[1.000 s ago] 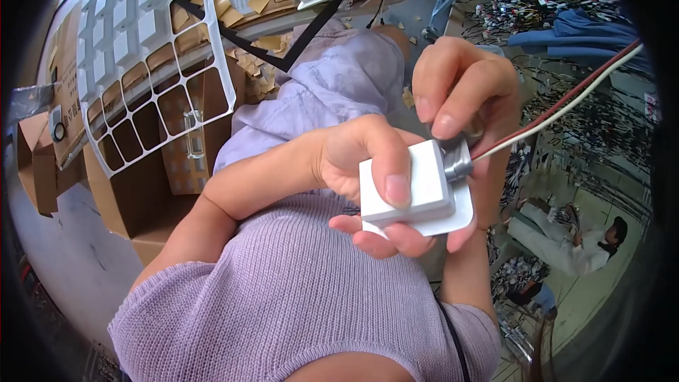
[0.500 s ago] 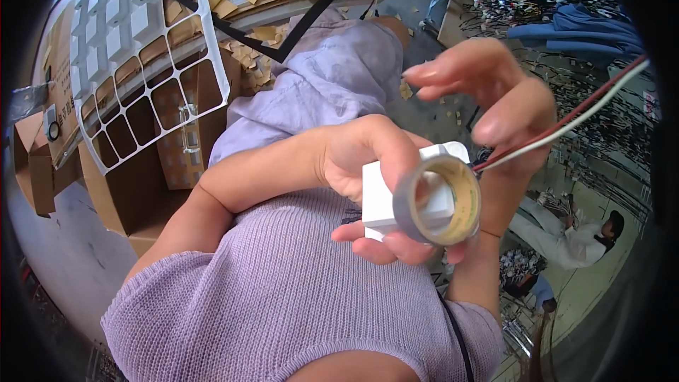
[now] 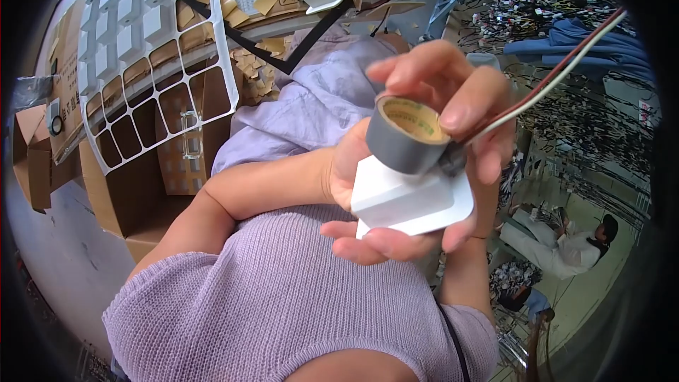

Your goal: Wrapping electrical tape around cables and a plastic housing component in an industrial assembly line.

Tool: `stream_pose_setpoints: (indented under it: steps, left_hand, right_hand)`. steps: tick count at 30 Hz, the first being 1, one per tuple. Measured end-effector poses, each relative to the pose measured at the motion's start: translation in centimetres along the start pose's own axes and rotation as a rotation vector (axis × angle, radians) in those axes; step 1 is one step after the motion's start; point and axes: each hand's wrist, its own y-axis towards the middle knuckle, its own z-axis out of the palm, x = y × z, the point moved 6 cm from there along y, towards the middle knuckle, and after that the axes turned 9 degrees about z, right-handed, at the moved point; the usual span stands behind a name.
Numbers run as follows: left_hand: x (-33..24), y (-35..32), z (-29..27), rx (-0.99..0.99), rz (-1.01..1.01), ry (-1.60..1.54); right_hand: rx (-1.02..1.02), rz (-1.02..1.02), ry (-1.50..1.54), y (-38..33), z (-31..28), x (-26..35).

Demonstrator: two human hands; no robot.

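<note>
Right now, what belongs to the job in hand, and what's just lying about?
Apparently in the job:
white piece, in the left hand
roll of grey tape, by the right hand
dark red and white wires

Apparently lying about:
blue cloth
cardboard box
black angled strip

I cannot see where the wires [image 3: 556,83] enter the white housing [image 3: 403,205], tape roll [image 3: 403,145] and right hand [image 3: 477,92] being in front; left hand's [image 3: 346,161] palm mostly hidden by housing; right fingertips [image 3: 382,71] blurred; wires' far end lost at dark rim; distant cables [image 3: 544,10] too small to separate.
</note>
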Motion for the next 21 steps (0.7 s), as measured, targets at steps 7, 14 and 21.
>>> stream_pose_setpoints:
  steps: [7, 14, 21]
  left_hand:
    - [1.5, 0.4, -0.1, 0.005, -0.082, -0.057]
    - [2.5, 0.7, -0.9, 0.086, -0.190, -0.150]
    - [2.4, 0.2, 0.7, -0.069, -0.143, -0.130]
  right_hand:
    - [0.286, -0.047, 0.406, 1.0, 1.7, -1.0]
    - [0.452, -0.004, 0.237, 2.2, 1.6, -2.0]
    - [0.107, -0.042, 0.021, 1.6, 1.4, -1.7]
